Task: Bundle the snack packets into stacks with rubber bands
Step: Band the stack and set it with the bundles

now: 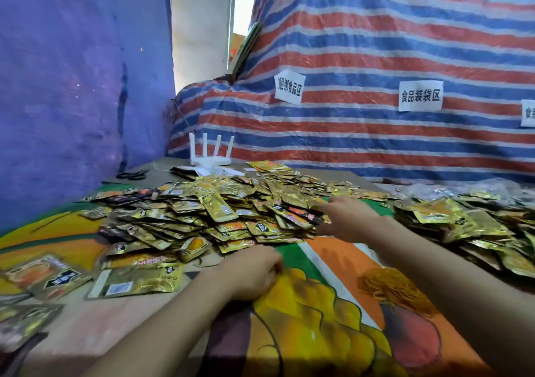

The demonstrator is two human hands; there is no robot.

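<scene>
A big heap of gold snack packets (220, 211) covers the middle of the table. My right hand (347, 220) reaches into the heap's right edge, its fingers on a dark packet (304, 216); the frame is too blurred to tell whether it grips it. My left hand (252, 272) rests on the printed cloth just in front of the heap with its fingers curled under; whether it holds anything is hidden. A loose pile of orange rubber bands (388, 289) lies on the cloth right of my left hand, under my right forearm.
A second mass of gold packets (463, 223) lies at the right. Larger packets (139, 281) sit at the near left. A white router (210, 156), black scissors (133, 174) and papers stand at the back. Tarpaulin walls close the back and left.
</scene>
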